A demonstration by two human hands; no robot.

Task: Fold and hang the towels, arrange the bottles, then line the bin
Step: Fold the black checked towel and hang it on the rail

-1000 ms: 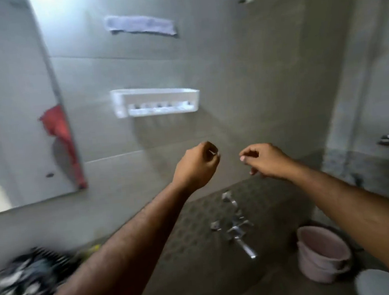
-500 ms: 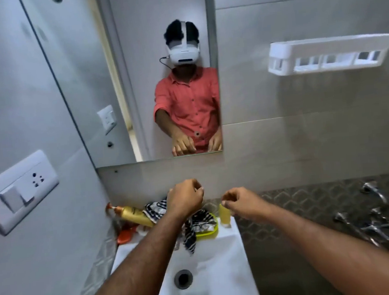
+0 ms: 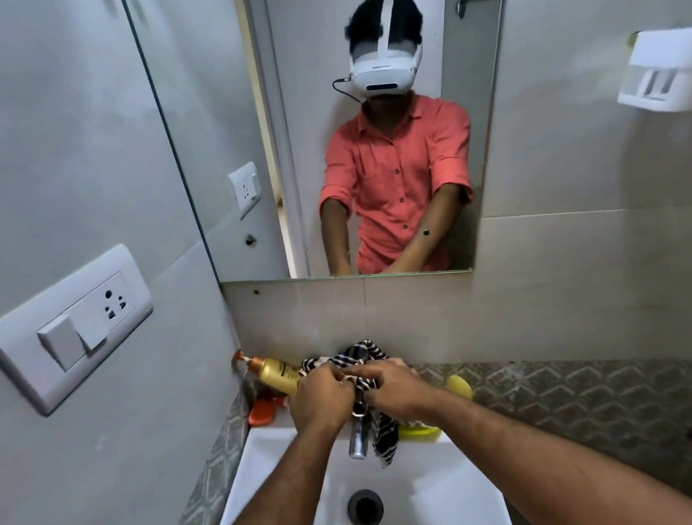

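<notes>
**Head view: both hands close on striped towel at the basin**

Head view, over a white sink [image 3: 449, 500]: I watch my left hand [image 3: 321, 400] and right hand [image 3: 393, 390] meet above the chrome tap [image 3: 359, 435], the fingers of each curled into a black-and-white striped towel [image 3: 358, 355] heaped at the back of the basin against the wall. Part of the cloth trails down beside the tap spout. A gold pump bottle [image 3: 276, 373] lies tipped on its side just left of the towel, touching or nearly touching it; something yellow [image 3: 459, 386] sits behind my right wrist, too hidden to name. A white wall shelf [image 3: 671, 74] hangs at upper right, and the mirror [image 3: 205, 107] shows a person in a red shirt.

I judge the towel light, limp and likely to snag on the tap. Taking it by two corners or one edge, lifted clear, should let it hang flat for folding and spare the bottle a knock.
</notes>
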